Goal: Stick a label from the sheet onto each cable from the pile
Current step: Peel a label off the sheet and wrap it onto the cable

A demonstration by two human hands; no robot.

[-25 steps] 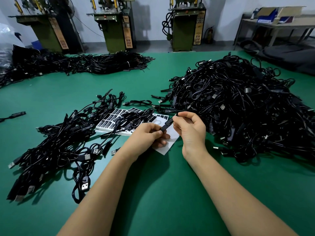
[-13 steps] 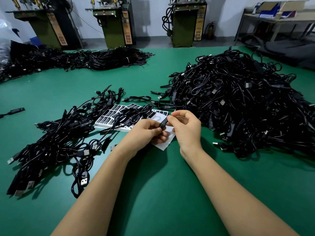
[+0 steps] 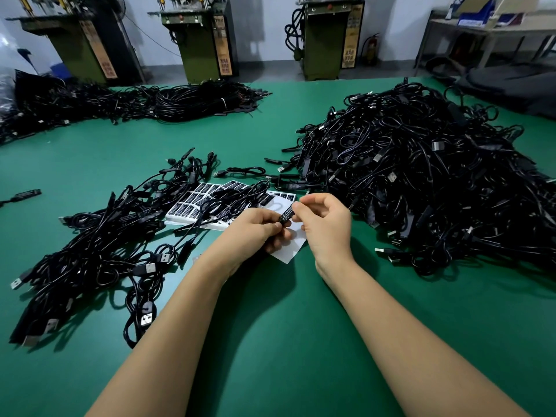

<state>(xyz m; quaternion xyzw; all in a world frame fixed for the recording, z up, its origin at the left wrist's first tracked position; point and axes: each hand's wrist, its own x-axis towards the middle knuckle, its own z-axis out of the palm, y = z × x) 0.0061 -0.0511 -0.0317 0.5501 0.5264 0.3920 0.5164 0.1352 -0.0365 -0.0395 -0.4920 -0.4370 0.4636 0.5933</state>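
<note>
Both hands' grip, left hand [image 3: 255, 228] and right hand [image 3: 323, 219], pinched on labelled cable [image 3: 286, 214].

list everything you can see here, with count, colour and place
table: one, green, fills the foreground
big pile: one, black cables, right
small pile: one, black cables, left
far pile: one long heap, black cables, back left
label sheets: a few overlapping, white with black labels, centre, partly under cables
stray cable: one, black, left edge
label: one, black with white print, pinched between both hands
machines: three, olive green, back wall
bench: one, grey, back right, boxes on top
left hand: holds the labelled cable piece
right hand: fingers pinch the label
</note>
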